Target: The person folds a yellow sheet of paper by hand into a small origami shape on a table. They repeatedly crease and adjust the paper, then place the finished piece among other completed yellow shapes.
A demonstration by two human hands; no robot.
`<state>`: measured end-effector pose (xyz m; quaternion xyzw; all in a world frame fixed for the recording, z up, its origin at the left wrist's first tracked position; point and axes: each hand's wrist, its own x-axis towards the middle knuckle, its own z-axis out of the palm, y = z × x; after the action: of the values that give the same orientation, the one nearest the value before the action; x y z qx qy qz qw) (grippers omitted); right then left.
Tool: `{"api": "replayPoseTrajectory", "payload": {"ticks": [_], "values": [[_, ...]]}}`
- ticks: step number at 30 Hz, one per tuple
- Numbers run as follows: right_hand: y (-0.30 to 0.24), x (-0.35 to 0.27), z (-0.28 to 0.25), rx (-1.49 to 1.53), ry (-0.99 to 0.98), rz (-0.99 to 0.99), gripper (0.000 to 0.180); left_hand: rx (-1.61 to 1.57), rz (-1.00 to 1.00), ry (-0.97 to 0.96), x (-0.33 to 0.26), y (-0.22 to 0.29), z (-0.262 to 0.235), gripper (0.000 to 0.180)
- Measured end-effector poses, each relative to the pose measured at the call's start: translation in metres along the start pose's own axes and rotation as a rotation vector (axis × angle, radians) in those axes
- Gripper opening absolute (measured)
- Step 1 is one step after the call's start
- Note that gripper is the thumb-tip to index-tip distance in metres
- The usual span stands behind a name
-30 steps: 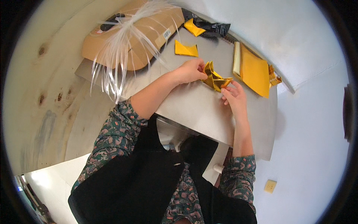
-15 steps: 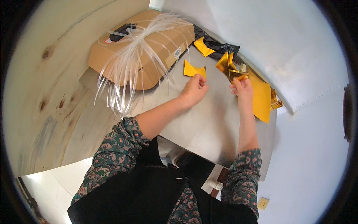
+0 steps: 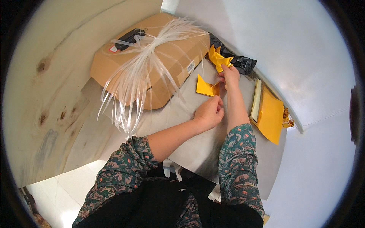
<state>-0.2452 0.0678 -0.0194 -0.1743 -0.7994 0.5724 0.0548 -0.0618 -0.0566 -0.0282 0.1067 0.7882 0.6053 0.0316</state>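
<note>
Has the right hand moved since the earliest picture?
Yes: the right hand has moved farther from the person's body, toward the black plastic bag.

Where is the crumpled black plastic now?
In the head view, the crumpled black plastic lies above and right of centre, right of the cardboard box, just beyond the folded gold paper at the right hand.
</note>
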Motion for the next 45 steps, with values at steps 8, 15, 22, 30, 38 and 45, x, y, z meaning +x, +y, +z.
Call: {"api": "replayPoseTrajectory", "payload": {"ticks": [8,15,22,30,38,45], "values": [[0.001,0.014,-0.009,-0.092,0.094,-0.37,0.026,0.028,0.024,-0.024,-0.003,0.002,-0.002,0.021],[0.029,0.042,-0.036,-0.085,-0.048,-0.449,0.042,0.091,0.031,-0.037,-0.002,0.0,0.0,0.02],[0.053,0.062,-0.036,-0.307,0.05,-0.544,0.057,0.065,0.105,0.086,0.005,-0.014,0.006,0.026],[0.037,-0.017,-0.059,-0.325,-0.037,-0.325,0.047,-0.051,-0.006,0.145,0.015,-0.02,0.005,0.039],[0.019,-0.078,-0.045,-0.626,-0.184,-0.513,0.045,-0.309,-0.229,0.055,0.018,-0.003,-0.008,0.041],[0.015,-0.073,-0.035,-0.595,-0.146,-0.481,0.039,-0.418,-0.294,0.058,0.021,0.003,-0.014,0.041]]}}
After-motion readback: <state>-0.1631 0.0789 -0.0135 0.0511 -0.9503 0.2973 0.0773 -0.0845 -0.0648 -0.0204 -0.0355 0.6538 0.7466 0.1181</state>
